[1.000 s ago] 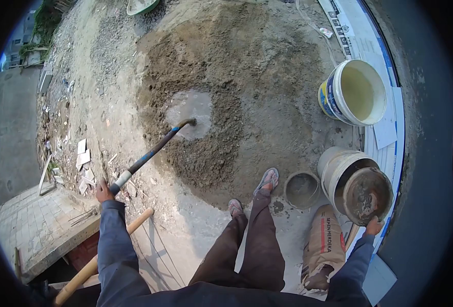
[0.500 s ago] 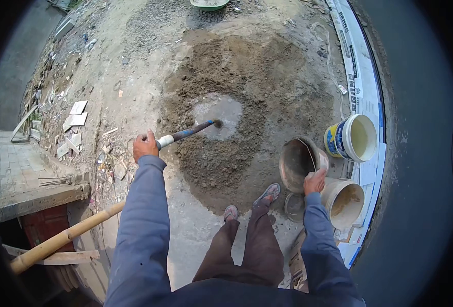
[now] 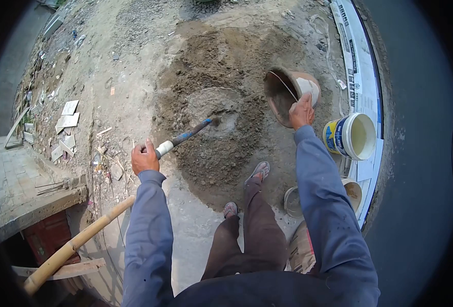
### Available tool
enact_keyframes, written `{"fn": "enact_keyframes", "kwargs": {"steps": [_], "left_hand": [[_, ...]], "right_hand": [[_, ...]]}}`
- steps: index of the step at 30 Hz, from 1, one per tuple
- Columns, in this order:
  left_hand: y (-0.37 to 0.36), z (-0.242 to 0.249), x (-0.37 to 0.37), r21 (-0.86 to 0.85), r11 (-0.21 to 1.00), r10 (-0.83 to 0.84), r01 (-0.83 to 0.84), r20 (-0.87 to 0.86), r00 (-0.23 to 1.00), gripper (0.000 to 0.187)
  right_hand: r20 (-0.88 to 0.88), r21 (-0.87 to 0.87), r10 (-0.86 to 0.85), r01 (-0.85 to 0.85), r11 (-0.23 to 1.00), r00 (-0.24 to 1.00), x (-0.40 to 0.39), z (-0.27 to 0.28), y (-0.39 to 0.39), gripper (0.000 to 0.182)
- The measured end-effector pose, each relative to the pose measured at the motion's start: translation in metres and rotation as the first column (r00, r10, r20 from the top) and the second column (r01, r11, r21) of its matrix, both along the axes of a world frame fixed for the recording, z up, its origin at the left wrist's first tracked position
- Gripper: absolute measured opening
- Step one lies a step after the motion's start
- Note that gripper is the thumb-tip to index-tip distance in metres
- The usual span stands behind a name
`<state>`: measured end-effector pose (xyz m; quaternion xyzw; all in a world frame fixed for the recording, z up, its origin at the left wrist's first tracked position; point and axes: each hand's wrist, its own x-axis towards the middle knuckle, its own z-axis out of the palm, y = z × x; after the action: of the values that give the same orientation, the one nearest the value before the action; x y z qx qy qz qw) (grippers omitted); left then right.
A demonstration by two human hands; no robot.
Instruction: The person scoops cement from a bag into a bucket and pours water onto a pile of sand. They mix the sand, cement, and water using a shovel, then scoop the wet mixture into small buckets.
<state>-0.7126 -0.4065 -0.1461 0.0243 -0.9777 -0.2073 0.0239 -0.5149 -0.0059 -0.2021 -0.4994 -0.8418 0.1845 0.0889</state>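
Left hand (image 3: 144, 157) is wrapped around the one hoe handle (image 3: 185, 136). Right hand (image 3: 301, 111) grips one tipped dirty bucket (image 3: 288, 92); two more buckets (image 3: 353, 136) sit nearby.

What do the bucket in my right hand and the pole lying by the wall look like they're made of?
The bucket looks like pale plastic, caked inside with dull brown-grey mortar, with a thin wire handle across its mouth. The pole looks like bamboo: tan, smooth, round, with faint node rings, though plain wood can't be ruled out.

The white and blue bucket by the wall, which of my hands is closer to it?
Right. The right hand holds the tilted dirty bucket just beside the white and blue bucket; the left hand grips the tool handle across the sand pile.
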Motion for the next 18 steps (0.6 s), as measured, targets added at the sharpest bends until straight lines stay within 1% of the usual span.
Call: {"fn": "enact_keyframes", "kwargs": {"steps": [1, 2, 3, 4, 5, 6, 7, 8, 9, 10, 11, 12, 13, 14, 15, 16, 17, 18], "left_hand": [[-0.004, -0.005, -0.002, -0.012, 1.0, -0.019, 0.018, -0.039, 0.999, 0.046], [-0.007, -0.01, -0.002, -0.026, 0.999, -0.033, 0.031, -0.078, 0.996, 0.046], [-0.008, -0.01, -0.001, -0.022, 0.998, -0.064, 0.062, -0.097, 0.993, 0.043], [-0.008, -0.007, 0.0, 0.004, 0.999, -0.048, 0.048, -0.026, 0.999, 0.036], [-0.011, -0.013, 0.001, 0.055, 0.992, -0.102, 0.11, -0.139, 0.985, 0.035], [-0.016, -0.014, 0.001, 0.035, 0.995, -0.094, 0.098, -0.082, 0.992, 0.034], [-0.009, -0.007, 0.006, 0.077, 0.989, -0.121, 0.129, -0.102, 0.987, 0.033], [-0.013, -0.006, 0.007, 0.106, 0.992, -0.063, 0.064, -0.016, 0.998, 0.032], [-0.024, -0.012, 0.007, 0.067, 0.994, -0.084, 0.088, -0.055, 0.995, 0.032], [-0.024, -0.011, 0.009, 0.108, 0.99, -0.085, 0.09, -0.05, 0.995, 0.031], [-0.032, -0.014, 0.01, 0.211, 0.975, -0.058, 0.061, -0.023, 0.998, 0.028], [-0.031, -0.013, 0.011, 0.256, 0.966, -0.04, 0.038, 0.002, 0.999, 0.027], [-0.03, -0.009, 0.013, 0.297, 0.955, -0.021, 0.011, 0.03, 0.999, 0.027], [-0.03, -0.005, 0.015, 0.226, 0.974, -0.024, 0.013, 0.046, 0.999, 0.026], [-0.032, -0.002, 0.018, 0.154, 0.988, -0.023, 0.013, 0.062, 0.998, 0.026], [-0.035, -0.003, 0.02, 0.135, 0.991, -0.03, 0.02, 0.067, 0.997, 0.026], [-0.039, -0.003, 0.023, 0.13, 0.991, -0.025, 0.015, 0.072, 0.997, 0.026], [-0.043, -0.003, 0.024, 0.13, 0.991, -0.021, 0.01, 0.076, 0.997, 0.026]], "right_hand": [[-0.004, -0.007, -0.006, 0.006, 1.0, 1.0, 0.003, -0.013, 0.013, 0.027], [-0.03, -0.1, -0.179, 0.176, 0.979, 0.983, 0.013, -0.037, 0.029, 0.031], [-0.024, -0.205, -0.353, 0.341, 0.918, 0.935, 0.028, -0.067, 0.037, 0.035], [-0.027, -0.28, -0.457, 0.432, 0.857, 0.889, 0.045, -0.096, 0.042, 0.04], [-0.026, -0.347, -0.557, 0.515, 0.784, 0.83, 0.061, -0.125, 0.049, 0.045], [0.03, -0.43, -0.661, 0.607, 0.668, 0.75, 0.08, -0.157, 0.054, 0.049], [0.102, -0.502, -0.745, 0.681, 0.534, 0.66, 0.1, -0.189, 0.056, 0.052], [0.117, -0.588, -0.812, 0.699, 0.408, 0.572, 0.117, -0.216, 0.056, 0.053], [0.144, -0.663, -0.868, 0.698, 0.271, 0.475, 0.135, -0.241, 0.053, 0.054], [0.169, -0.666, -0.868, 0.704, 0.248, 0.467, 0.156, -0.269, 0.05, 0.054], [0.184, -0.684, -0.905, 0.711, 0.162, 0.383, 0.174, -0.297, 0.047, 0.054], [0.206, -0.698, -0.933, 0.713, 0.072, 0.295, 0.183, -0.32, 0.04, 0.054], [0.233, -0.697, -0.929, 0.715, 0.046, 0.287, 0.186, -0.332, 0.031, 0.054], [0.099, -0.805, -0.978, 0.593, 0.029, 0.182, 0.188, -0.341, 0.024, 0.053], [-0.02, -0.887, -0.999, 0.459, 0.041, 0.05, 0.189, -0.349, 0.017, 0.051], [-0.021, -0.864, -0.996, 0.499, 0.062, 0.086, 0.207, -0.385, 0.008, 0.049], [-0.005, -0.862, -0.997, 0.504, 0.043, 0.078, 0.213, -0.394, 0.001, 0.049], [0.123, -0.871, -0.988, 0.488, -0.061, 0.096, 0.218, -0.401, -0.005, 0.042]]}}
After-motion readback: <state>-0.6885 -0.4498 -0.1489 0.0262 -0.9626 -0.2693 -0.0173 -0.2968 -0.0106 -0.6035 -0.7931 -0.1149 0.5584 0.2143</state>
